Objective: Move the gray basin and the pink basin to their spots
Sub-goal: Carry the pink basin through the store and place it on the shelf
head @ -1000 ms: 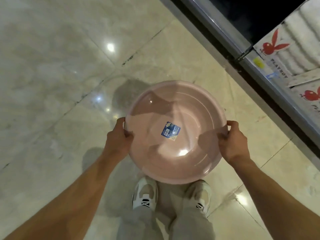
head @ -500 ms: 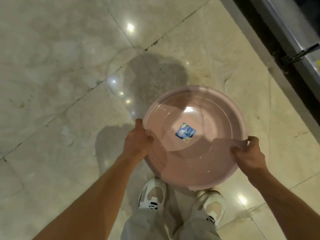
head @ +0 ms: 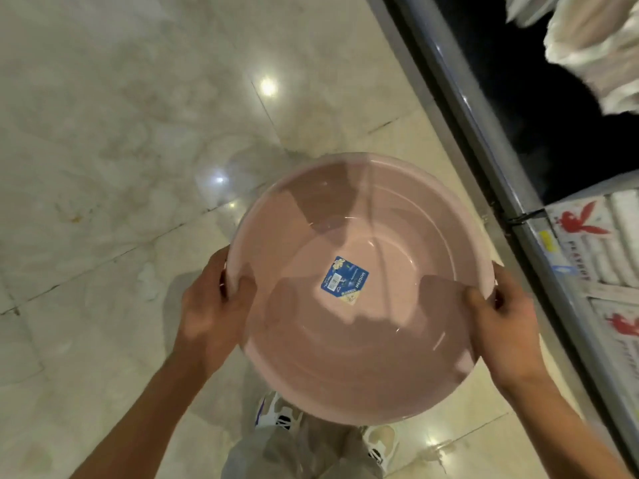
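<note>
Above the white sneakers (head: 278, 414) on the glossy beige tiled floor (head: 121, 133), the left hand (head: 211, 312) and right hand (head: 503, 326) clamp opposite rims of the round pink plastic basin (head: 345, 340), held upright in the air beside a grey metal shelf edge (head: 484, 140) stocked with packaged white towels (head: 615, 243).

We see a dim, warm-toned scene lit from overhead: small bright spots of glare sit on the glossy floor (head: 103, 150), the strongest near the top centre. Hard-edged shadows fall across the inside of the pink basin (head: 359, 288), and a softer shadow spreads on the tiles beneath it. Faint highlights streak the basin's wall. The left hand (head: 211, 309) and right hand (head: 505, 326) look slightly smeared by motion. Straight shelf edges (head: 484, 140) bow with wide-angle distortion, and the upper right falls into near black.
</note>
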A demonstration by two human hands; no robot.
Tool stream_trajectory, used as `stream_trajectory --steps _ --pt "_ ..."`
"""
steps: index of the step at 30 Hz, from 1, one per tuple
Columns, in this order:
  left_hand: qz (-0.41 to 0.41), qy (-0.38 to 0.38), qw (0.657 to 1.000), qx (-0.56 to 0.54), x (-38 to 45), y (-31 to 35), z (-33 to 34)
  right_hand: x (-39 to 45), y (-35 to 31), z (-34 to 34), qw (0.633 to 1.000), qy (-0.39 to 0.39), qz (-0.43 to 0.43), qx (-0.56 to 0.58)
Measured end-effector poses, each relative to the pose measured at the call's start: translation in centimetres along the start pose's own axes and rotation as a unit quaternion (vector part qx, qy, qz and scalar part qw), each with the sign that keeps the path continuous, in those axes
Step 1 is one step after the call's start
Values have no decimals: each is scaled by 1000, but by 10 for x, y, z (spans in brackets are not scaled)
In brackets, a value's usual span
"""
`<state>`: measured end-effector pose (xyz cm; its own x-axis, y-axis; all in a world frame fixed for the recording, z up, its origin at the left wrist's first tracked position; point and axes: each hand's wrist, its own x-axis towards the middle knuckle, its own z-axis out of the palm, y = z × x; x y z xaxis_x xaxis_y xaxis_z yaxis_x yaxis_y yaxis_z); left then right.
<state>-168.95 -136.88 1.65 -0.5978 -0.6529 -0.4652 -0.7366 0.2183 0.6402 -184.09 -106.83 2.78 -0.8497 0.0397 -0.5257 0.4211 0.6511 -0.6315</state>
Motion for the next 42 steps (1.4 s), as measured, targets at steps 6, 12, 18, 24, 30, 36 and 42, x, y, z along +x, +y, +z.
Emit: stream_trajectory --steps 6,12,18,24,30,36,42 --pt "-31 81 986 -142 -79 137 -161 -72 -198 -94 991 -25 -106 84" --pt "7 159 957 -243 -180 269 -308 -178 -377 -189 969 -86 -198 117" --pt "38 272 916 -292 -297 339 -412 -280 -479 -259 933 -183 -280 129" --pt "40 368 855 -363 -426 347 -460 -371 -529 -300 887 -281 -352 105" --pt "31 461 792 -398 -554 310 -486 -469 -544 -290 840 -366 -391 87" --pt "6 560 718 -413 -680 241 -501 -600 -537 -246 768 -472 -431 48" --pt "-39 667 618 -414 -820 160 -505 -750 -492 -183 689 -568 -450 10"
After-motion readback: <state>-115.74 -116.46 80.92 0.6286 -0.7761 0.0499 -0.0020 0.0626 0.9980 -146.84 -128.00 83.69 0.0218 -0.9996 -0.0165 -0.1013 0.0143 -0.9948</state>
